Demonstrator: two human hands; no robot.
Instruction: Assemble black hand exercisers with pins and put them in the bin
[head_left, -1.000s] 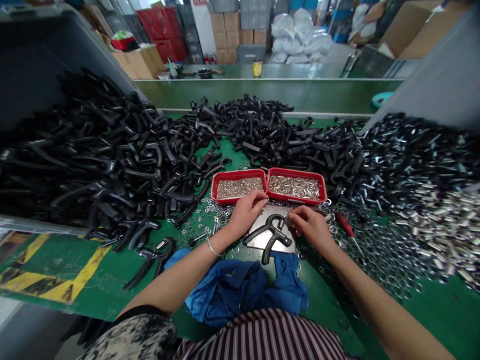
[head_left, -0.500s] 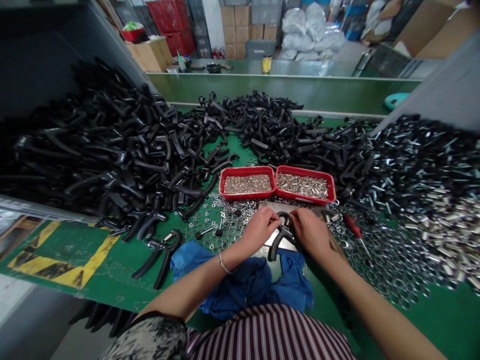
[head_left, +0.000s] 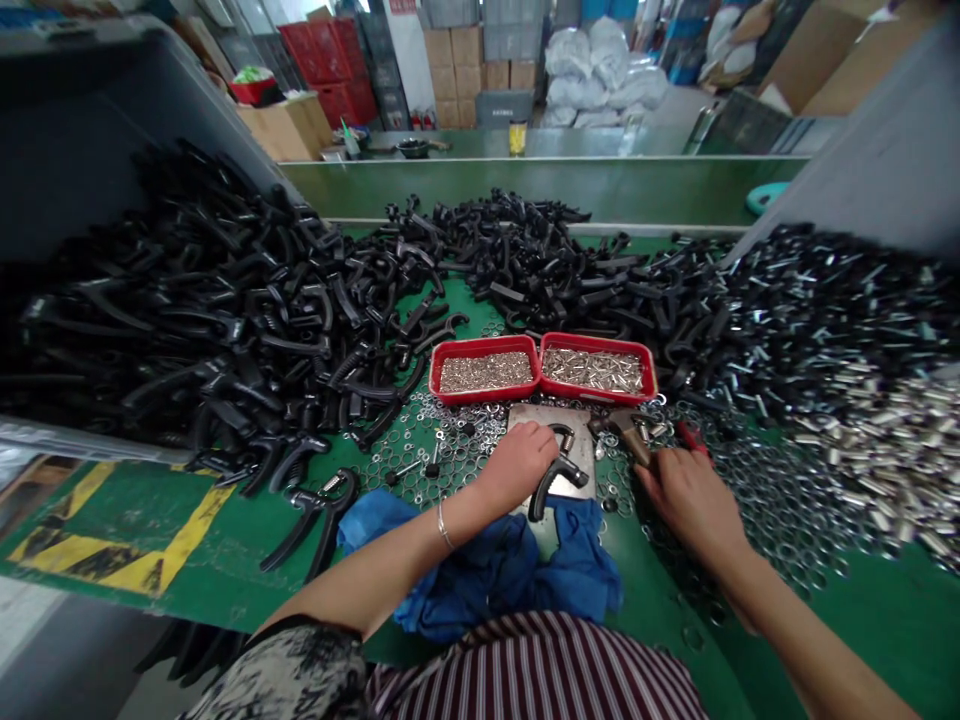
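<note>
My left hand (head_left: 520,458) is closed on a black curved part (head_left: 553,486) with a small spring, which rests over a metal plate (head_left: 523,412). To the right, my right hand (head_left: 690,495) is closed around the wooden handle of a hammer (head_left: 632,436), whose head lies at the plate's right edge. Just behind the plate are two red trays, the left one (head_left: 486,396) with tiny metal pieces and the right one (head_left: 600,395) with small pins. A blue cloth (head_left: 510,575) lies in front of the plate.
Black handles (head_left: 262,310) are heaped at the left, spilling from a grey bin (head_left: 82,110). An assembled gripper-like piece (head_left: 319,515) lies left of the cloth. Metal rings (head_left: 780,510), silver cylinders (head_left: 877,460) and a red-handled tool (head_left: 691,437) are at the right.
My right hand has left the black part, moved right and closed on the hammer handle. My left hand stays at the part. The whole view has shifted slightly.
</note>
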